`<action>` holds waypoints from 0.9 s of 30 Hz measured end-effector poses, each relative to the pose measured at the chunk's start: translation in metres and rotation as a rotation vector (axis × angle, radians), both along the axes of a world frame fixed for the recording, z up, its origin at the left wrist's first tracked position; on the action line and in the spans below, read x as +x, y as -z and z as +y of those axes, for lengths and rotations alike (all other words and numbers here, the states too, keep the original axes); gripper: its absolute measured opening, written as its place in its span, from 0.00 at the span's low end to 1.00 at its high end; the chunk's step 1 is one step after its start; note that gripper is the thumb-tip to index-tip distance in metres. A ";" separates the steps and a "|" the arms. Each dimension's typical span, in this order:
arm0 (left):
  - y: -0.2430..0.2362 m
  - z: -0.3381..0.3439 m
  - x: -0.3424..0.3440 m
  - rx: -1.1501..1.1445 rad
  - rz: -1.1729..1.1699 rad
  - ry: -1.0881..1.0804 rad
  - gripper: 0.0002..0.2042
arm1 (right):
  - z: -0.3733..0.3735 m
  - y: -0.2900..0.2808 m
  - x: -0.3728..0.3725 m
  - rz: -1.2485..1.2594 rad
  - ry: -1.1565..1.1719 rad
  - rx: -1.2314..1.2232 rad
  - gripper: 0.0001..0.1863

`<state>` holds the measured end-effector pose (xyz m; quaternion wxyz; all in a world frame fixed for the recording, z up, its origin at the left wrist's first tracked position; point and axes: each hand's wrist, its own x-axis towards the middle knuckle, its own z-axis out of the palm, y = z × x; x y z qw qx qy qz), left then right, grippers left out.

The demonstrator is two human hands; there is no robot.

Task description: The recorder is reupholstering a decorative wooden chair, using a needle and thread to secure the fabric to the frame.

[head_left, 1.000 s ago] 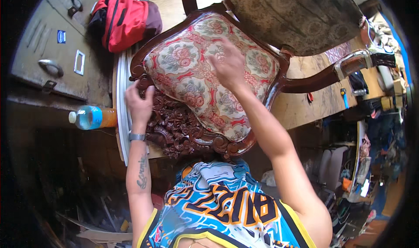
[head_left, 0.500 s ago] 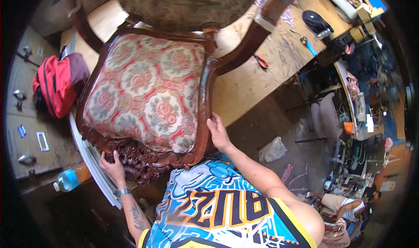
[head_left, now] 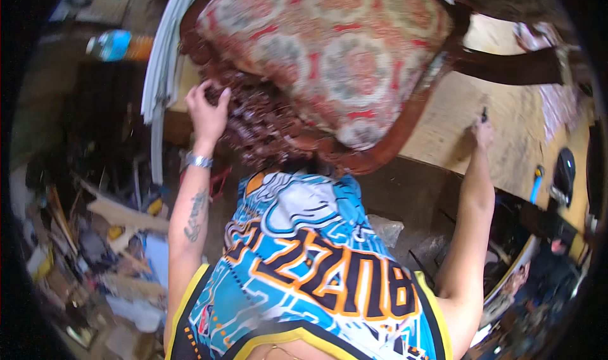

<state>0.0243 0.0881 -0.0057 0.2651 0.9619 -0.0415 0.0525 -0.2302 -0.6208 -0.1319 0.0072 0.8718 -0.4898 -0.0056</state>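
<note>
An armchair with a dark, glossy wooden frame lies on the plywood table before me, its padded seat [head_left: 354, 62] covered in red and cream floral cloth. My left hand [head_left: 209, 116] is at the left of the carved front rail [head_left: 259, 122], fingers curled on its edge. Out to the right over the table, my right hand [head_left: 483, 134] is closed on a small tool with a dark tip [head_left: 484, 114]. It looks like the red-handled pliers seen there earlier; their handles are hidden in my fingers.
Right of the pliers, a blue-handled tool [head_left: 537, 184] and a black rounded object [head_left: 563, 175] lie on the plywood table [head_left: 443, 126]. Pale long strips [head_left: 158, 84] and a bottle with a blue label [head_left: 117, 46] are at left. Scrap wood [head_left: 130, 214] clutters the lower left.
My right hand has left the chair's side rail and reached right to the tool on the table. My left hand stays at the carved rail. The view has shifted and turned.
</note>
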 end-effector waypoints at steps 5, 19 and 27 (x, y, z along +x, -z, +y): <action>-0.027 -0.034 -0.020 -0.117 -0.275 0.335 0.22 | 0.015 0.009 -0.007 -0.090 0.095 -0.217 0.22; -0.030 -0.129 0.034 -0.319 -0.455 1.156 0.26 | 0.381 -0.210 -0.035 -1.289 0.035 1.091 0.13; -0.040 -0.087 0.038 -0.095 -0.209 1.688 0.08 | 0.486 -0.195 0.034 -0.639 0.141 1.168 0.11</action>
